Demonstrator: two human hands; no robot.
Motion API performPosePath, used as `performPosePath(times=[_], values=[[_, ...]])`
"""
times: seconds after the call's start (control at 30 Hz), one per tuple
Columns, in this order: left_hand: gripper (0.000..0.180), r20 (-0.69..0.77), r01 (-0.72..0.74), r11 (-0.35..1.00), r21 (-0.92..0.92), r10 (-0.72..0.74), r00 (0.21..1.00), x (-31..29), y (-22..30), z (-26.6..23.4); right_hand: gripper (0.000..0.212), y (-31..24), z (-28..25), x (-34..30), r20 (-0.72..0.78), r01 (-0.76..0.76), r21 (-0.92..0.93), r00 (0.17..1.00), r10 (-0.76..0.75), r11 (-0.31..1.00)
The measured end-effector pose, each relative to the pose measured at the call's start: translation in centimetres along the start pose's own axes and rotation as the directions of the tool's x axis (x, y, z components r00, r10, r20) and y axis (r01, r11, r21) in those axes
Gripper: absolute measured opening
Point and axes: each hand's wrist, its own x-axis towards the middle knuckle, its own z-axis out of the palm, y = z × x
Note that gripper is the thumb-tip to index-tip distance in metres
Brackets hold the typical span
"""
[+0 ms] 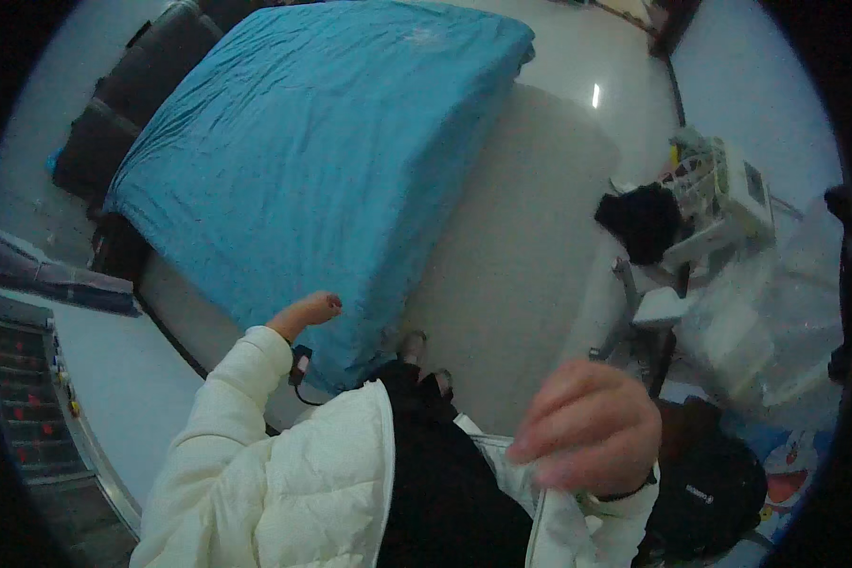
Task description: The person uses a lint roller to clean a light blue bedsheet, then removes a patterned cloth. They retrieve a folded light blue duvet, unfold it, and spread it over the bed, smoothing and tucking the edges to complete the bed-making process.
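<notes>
My left hand (310,310) hovers above the near corner of a blue-sheeted bed (331,161), its fingers curled in. No object shows in it. A small black device (300,363) with a cord sits at that wrist, beside the white puffer jacket's sleeve (222,407). My right hand (592,426) is raised in front of the jacket's open right side, slightly blurred. Its fingers bend inward toward the thumb, and nothing is seen sticking out of them. Part of the palm is hidden. Neither hand touches the bed as far as I can see.
Dark padded headboard pieces (133,85) stand along the bed's left side. Pale tiled floor (511,246) runs to its right. On the right are a white machine (743,189), black cloth (642,222), clear plastic sheeting (767,312) and a black backpack (705,488). A low white wall (133,350) lies at left.
</notes>
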Motion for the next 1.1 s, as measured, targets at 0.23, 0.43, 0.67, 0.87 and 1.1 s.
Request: performPosePath(times=[0.23,0.43,0.67,0.87,1.1], values=[[0.033,-0.006,0.18,0.983,-0.02,-0.18,0.984,-0.1,-1.3,-1.3,0.026,-5.2,7.2,4.2,-0.372,0.487,-0.393,0.691,-0.62,0.78],[0.027,-0.17,-0.135,0.941,0.309,0.194,0.966,0.0,0.0,-1.0,0.027,-13.1,6.1,2.1,-0.179,0.147,-0.405,0.955,-0.236,0.902],[0.026,-0.157,-0.067,0.954,0.293,0.117,0.981,3.3,-1.1,0.2,0.022,-1.8,7.1,-1.6,-0.211,-0.415,-0.525,0.909,0.358,0.743],[0.031,-0.08,-0.297,0.782,0.548,0.402,0.912,3.3,-6.6,2.3,0.021,14.4,10.6,-7.0,-0.089,-0.613,-0.588,0.697,0.712,0.527],[0.047,-0.232,0.063,0.996,-0.056,-0.075,0.97,-7.9,-0.9,0.3,0.02,19.8,9.5,-8.1,0.196,-0.673,-0.626,0.354,0.914,0.395]])
